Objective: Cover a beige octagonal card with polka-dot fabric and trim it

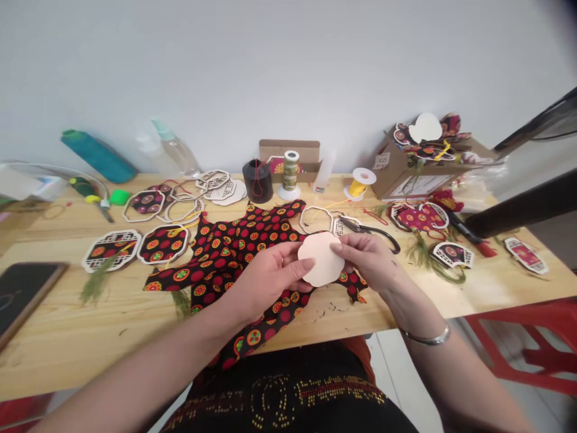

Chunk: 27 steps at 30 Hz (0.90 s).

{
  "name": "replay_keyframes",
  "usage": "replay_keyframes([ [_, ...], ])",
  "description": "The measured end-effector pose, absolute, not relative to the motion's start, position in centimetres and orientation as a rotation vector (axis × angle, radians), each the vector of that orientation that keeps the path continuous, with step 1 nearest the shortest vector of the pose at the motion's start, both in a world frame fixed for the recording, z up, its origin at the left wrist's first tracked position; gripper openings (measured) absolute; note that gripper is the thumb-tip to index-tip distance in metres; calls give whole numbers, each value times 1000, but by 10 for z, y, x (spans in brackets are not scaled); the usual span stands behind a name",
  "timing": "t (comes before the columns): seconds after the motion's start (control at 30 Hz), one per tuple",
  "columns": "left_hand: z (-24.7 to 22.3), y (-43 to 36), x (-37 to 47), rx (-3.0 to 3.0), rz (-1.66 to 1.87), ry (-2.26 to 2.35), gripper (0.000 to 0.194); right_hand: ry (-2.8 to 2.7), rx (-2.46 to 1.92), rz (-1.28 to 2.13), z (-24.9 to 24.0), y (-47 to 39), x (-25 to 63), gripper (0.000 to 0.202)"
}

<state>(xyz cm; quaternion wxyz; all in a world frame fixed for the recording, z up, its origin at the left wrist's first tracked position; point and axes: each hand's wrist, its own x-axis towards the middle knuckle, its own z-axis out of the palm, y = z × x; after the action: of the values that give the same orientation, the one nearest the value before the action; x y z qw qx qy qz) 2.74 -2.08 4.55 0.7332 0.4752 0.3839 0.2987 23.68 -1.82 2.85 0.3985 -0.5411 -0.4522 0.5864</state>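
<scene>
Between both hands is a cream scalloped card piece (321, 260), raised over the table's front part. My left hand (279, 273) grips its left edge, thumb on top and fingers beneath. At its upper right edge my right hand (367, 258) pinches it with thumb and fingers. Below lies a crumpled black fabric (225, 252) with red, orange and green round motifs, part of it hanging over the table edge. Black-handled scissors (383, 233) rest just behind my right hand, beside a pale openwork frame (318, 219).
Fabric-backed frames (112, 249) with tassels lie at left, near a phone (27, 294). Thread spools stand at the back: black (257, 183), patterned (291, 171), yellow (359, 185). A filled cardboard box (406, 171) is at right. A black pole (527, 204) slants across the right side.
</scene>
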Motion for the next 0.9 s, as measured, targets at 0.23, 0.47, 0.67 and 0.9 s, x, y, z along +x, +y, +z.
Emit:
replay_keyframes([
  [0.23, 24, -17, 34, 966, 819, 884, 22, -1048, -1308, 1565, 27, -18, 230, 30],
  [0.47, 22, -16, 31, 1038, 821, 974, 21, -1057, -1336, 1518, 29, -13, 229, 23],
  [0.67, 17, -17, 31, 1003, 843, 979, 15, -997, -1308, 1463, 20, -10, 231, 21],
  [0.9, 16, -9, 27, 674, 1092, 925, 22, -917, -1211, 1331, 20, -7, 239, 30],
])
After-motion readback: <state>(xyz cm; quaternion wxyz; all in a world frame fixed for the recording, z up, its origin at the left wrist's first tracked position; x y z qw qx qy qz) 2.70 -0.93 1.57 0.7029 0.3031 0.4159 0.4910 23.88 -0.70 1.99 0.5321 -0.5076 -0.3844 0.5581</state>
